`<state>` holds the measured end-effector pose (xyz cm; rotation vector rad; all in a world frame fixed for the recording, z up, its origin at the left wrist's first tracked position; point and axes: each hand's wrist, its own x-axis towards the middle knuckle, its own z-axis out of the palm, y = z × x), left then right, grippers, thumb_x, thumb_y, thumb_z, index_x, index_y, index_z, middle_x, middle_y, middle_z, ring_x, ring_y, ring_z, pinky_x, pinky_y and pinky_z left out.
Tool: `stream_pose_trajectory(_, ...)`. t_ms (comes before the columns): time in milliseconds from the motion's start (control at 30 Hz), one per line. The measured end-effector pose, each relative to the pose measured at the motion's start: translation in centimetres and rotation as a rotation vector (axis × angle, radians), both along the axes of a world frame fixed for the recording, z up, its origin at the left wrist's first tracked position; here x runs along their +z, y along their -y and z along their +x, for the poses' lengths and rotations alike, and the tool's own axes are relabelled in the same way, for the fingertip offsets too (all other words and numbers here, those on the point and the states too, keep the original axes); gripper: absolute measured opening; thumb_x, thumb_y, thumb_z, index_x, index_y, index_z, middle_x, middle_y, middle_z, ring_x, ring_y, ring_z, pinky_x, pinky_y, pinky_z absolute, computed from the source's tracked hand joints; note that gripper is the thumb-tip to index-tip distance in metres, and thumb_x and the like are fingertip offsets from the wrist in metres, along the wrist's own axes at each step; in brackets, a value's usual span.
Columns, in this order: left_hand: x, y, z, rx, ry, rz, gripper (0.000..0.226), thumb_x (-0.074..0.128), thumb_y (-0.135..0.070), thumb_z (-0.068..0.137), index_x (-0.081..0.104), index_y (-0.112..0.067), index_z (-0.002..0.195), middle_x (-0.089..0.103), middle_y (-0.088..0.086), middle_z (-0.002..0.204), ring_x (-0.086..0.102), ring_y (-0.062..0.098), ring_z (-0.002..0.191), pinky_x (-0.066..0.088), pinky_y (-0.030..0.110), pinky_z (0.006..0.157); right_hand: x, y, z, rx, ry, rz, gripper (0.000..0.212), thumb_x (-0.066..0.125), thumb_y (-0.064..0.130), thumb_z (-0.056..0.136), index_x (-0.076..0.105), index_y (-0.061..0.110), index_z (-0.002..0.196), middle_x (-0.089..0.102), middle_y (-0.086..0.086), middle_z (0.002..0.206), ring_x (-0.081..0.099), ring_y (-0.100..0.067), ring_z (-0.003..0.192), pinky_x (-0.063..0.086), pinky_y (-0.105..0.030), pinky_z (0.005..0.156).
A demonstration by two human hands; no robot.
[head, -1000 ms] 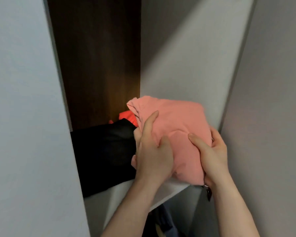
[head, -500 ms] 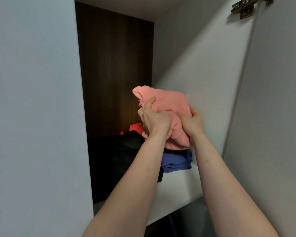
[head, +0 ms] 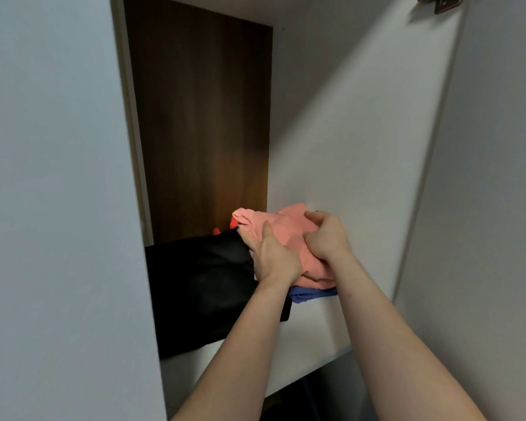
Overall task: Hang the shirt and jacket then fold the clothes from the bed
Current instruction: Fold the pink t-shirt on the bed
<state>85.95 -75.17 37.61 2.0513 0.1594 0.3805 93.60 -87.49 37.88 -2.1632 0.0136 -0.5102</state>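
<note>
A folded pink garment (head: 283, 229) lies on a folded blue garment (head: 312, 293) at the right side of a white wardrobe shelf (head: 313, 335). My left hand (head: 271, 256) grips the pink garment's left side, thumb on top, fingers hidden beneath. My right hand (head: 325, 237) holds its right side with fingers curled over the cloth. A black folded garment (head: 207, 287) fills the shelf's left half, touching the pink pile.
A red item (head: 234, 222) peeks out behind the black garment. The wardrobe has a dark wooden back panel (head: 201, 126), white side walls, an open door at the left (head: 52, 208) and a hinge (head: 441, 1) at the top right.
Both hands have carried the pink garment deeper into the shelf and lowered it onto the blue garment. The view has tilted upward.
</note>
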Motion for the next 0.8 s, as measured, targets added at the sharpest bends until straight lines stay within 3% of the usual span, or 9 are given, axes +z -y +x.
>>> stream_pose_trajectory(33,-0.4,0.0,-0.1,0.015,0.058,0.132,0.071,0.057,-0.020,0.098,0.026,-0.032,0.160,-0.017,0.003,0.170,0.019,0.035,0.152,0.036,0.047,0.114,-0.2,0.1,0.0,-0.006,0.014,-0.003,0.059,0.062,0.001,0.083,0.063,0.018,0.140,0.057,-0.004,0.149,0.052,-0.022,0.138,0.039,-0.034,0.118)
stream_pose_trajectory(100,-1.3,-0.2,-0.2,0.014,0.139,0.385,0.063,0.054,-0.019,0.097,0.034,-0.031,0.156,-0.006,0.001,0.172,0.008,0.034,0.156,0.024,0.048,0.122,-0.8,0.1,-0.1,-0.020,0.041,-0.025,0.055,0.058,-0.001,0.084,0.068,0.020,0.134,0.063,-0.002,0.143,0.056,-0.021,0.134,0.043,-0.031,0.114)
stream_pose_trajectory(200,-2.5,-0.7,-0.6,-0.038,0.088,0.556,0.052,0.048,-0.021,0.099,0.044,-0.029,0.151,0.006,0.000,0.172,-0.004,0.032,0.158,0.006,0.051,0.127,-1.9,-0.1,-0.2,-0.027,0.074,-0.038,0.050,0.055,-0.003,0.086,0.074,0.021,0.125,0.064,0.002,0.142,0.056,-0.019,0.134,0.041,-0.027,0.114)
stream_pose_trajectory(433,-2.8,-0.7,-0.5,-0.103,-0.006,0.652,0.056,0.043,-0.024,0.099,0.038,-0.026,0.155,0.005,0.005,0.172,-0.004,0.032,0.158,-0.002,0.053,0.126,-2.1,0.7,-0.2,0.025,0.111,0.039,0.053,0.048,-0.005,0.085,0.074,0.018,0.124,0.065,0.002,0.140,0.054,-0.015,0.138,0.038,-0.029,0.119)
stream_pose_trajectory(600,-3.1,-0.6,-0.4,-0.122,-0.045,0.725,0.061,0.044,-0.026,0.099,0.031,-0.024,0.159,0.001,0.008,0.173,-0.007,0.035,0.158,-0.003,0.056,0.125,-5.1,0.6,-1.2,0.031,0.121,0.051,0.041,0.046,0.004,0.095,0.077,0.017,0.119,0.061,0.006,0.145,0.043,-0.015,0.146,0.034,-0.035,0.121)
stream_pose_trajectory(800,-3.1,-0.3,-0.6,-0.115,-0.069,0.742,0.062,0.043,-0.030,0.098,0.031,-0.025,0.158,-0.003,0.010,0.172,-0.007,0.037,0.157,-0.002,0.056,0.125,-5.5,0.6,-1.2,0.010,0.121,0.061,0.041,0.047,0.005,0.092,0.079,0.019,0.114,0.064,0.009,0.141,0.054,-0.014,0.136,0.041,-0.032,0.115)
